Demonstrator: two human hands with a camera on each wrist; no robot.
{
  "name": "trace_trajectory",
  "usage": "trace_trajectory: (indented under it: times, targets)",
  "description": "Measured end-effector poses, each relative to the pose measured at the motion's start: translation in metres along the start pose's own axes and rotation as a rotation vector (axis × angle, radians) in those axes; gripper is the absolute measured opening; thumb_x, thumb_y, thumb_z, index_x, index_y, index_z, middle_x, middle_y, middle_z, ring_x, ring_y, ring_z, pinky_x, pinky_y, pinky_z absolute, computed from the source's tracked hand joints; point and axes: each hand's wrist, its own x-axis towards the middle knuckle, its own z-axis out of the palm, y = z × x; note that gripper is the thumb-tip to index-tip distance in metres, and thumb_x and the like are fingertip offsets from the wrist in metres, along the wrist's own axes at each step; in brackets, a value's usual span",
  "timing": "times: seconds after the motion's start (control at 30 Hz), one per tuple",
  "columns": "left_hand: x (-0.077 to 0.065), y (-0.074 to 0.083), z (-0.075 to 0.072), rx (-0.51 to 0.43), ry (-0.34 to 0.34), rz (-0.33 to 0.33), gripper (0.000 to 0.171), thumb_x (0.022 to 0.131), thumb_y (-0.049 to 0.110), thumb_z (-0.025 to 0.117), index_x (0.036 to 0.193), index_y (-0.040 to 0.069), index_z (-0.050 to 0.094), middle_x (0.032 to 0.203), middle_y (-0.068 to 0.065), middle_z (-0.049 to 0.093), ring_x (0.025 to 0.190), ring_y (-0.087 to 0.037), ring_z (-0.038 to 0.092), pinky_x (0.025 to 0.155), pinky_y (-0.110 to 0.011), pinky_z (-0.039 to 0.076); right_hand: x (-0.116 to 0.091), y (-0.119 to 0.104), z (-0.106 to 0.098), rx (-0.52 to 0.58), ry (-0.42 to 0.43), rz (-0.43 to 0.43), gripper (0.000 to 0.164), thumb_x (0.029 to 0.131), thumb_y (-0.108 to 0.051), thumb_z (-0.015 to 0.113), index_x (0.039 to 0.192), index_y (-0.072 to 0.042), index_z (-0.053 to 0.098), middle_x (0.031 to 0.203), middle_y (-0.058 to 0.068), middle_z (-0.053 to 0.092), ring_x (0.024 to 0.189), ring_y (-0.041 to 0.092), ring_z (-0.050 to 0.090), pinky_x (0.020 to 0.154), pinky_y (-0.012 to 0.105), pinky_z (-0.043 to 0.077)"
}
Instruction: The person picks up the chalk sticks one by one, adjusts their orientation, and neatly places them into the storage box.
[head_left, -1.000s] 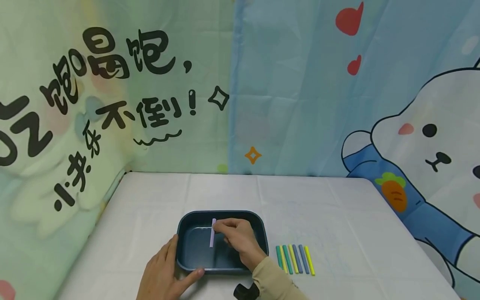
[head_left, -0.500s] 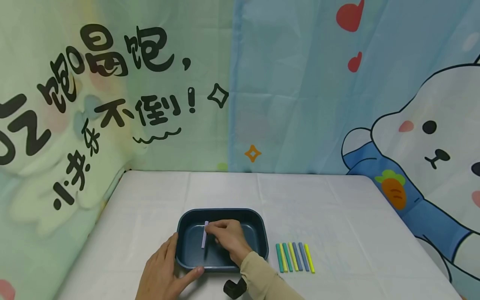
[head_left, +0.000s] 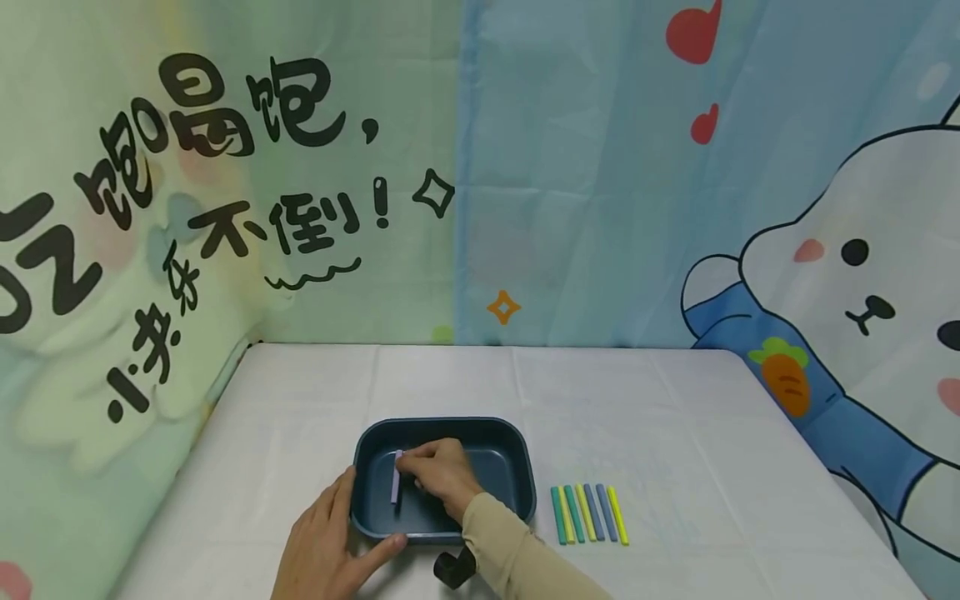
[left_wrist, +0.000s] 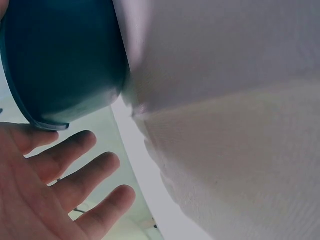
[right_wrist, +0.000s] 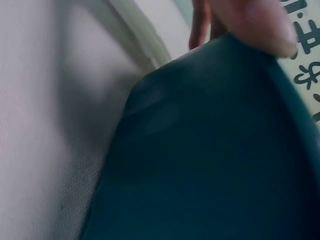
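Note:
A dark blue rectangular tray (head_left: 495, 467) with rounded corners sits on the white table. Inside its left part, my right hand (head_left: 442, 473) pinches a slim lilac stick (head_left: 396, 477) near its upper end, between thumb and fingers. My left hand (head_left: 318, 533) is at the near left corner of the tray, thumb along the front rim and fingers spread beside the left wall. In the left wrist view, the left fingers (left_wrist: 82, 177) are extended beside the tray's outer wall (left_wrist: 65, 65). The right wrist view shows the tray wall (right_wrist: 200, 150) and a thumb (right_wrist: 265, 27) at the rim, while the stick is hidden there.
Right of the tray, several slim sticks (head_left: 590, 514) in green, yellow and blue lie side by side in a row. A black wrist device (head_left: 454, 568) is by the right sleeve. Printed curtains (head_left: 585, 208) hang behind the table (head_left: 690, 433).
My right hand has moved left within the tray, carrying the lilac stick toward the left wall. My left hand has stayed at the tray's corner, and the row of sticks is unchanged.

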Motion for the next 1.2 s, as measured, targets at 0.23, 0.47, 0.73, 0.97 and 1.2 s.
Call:
trace_trajectory:
  times: [0.23, 0.47, 0.73, 0.97, 1.2]
  targets:
    - [0.000, 0.002, 0.001, -0.015, -0.015, -0.002, 0.118, 0.076, 0.084, 0.061, 0.155, 0.000, 0.036, 0.145, -0.023, 0.052, 0.125, -0.042, 0.056, 0.103, -0.058, 0.046, 0.003, 0.002, 0.002, -0.087, 0.032, 0.016, 0.012, 0.077, -0.011, 0.080, 0.084, -0.002, 0.079, 0.077, 0.001, 0.067, 0.068, 0.013, 0.058, 0.056, 0.023, 0.044]
    - [0.001, 0.001, 0.001, -0.026, -0.029, -0.019, 0.119, 0.077, 0.084, 0.060, 0.155, -0.002, 0.036, 0.145, -0.023, 0.052, 0.126, -0.042, 0.056, 0.103, -0.058, 0.046, 0.004, 0.001, 0.008, -0.200, 0.035, -0.004, 0.009, 0.077, -0.013, 0.082, 0.075, -0.004, 0.078, 0.064, -0.001, 0.064, 0.063, 0.012, 0.057, 0.053, 0.024, 0.040]
    - [0.000, 0.001, 0.002, -0.015, -0.035, -0.016, 0.118, 0.077, 0.085, 0.060, 0.154, -0.002, 0.037, 0.145, -0.023, 0.052, 0.126, -0.042, 0.056, 0.103, -0.058, 0.047, 0.007, 0.003, 0.013, -0.334, 0.066, 0.042, 0.014, 0.078, -0.021, 0.085, 0.070, -0.013, 0.076, 0.052, -0.004, 0.060, 0.055, 0.011, 0.058, 0.050, 0.024, 0.038]
    - [-0.001, 0.002, 0.001, -0.004, -0.037, -0.009, 0.117, 0.078, 0.083, 0.060, 0.154, -0.002, 0.037, 0.144, -0.024, 0.053, 0.126, -0.042, 0.056, 0.102, -0.058, 0.048, 0.008, 0.006, 0.014, -0.332, 0.072, 0.040, 0.020, 0.078, -0.022, 0.086, 0.065, -0.014, 0.074, 0.045, -0.005, 0.056, 0.047, 0.009, 0.056, 0.046, 0.021, 0.036]
    - [0.001, 0.003, 0.001, -0.019, -0.031, -0.014, 0.117, 0.078, 0.083, 0.060, 0.154, -0.002, 0.037, 0.145, -0.024, 0.052, 0.126, -0.043, 0.055, 0.102, -0.059, 0.047, 0.007, 0.001, 0.007, -0.275, 0.011, -0.001, 0.029, 0.079, -0.027, 0.083, 0.057, -0.014, 0.070, 0.044, -0.007, 0.053, 0.046, 0.007, 0.052, 0.046, 0.022, 0.035]
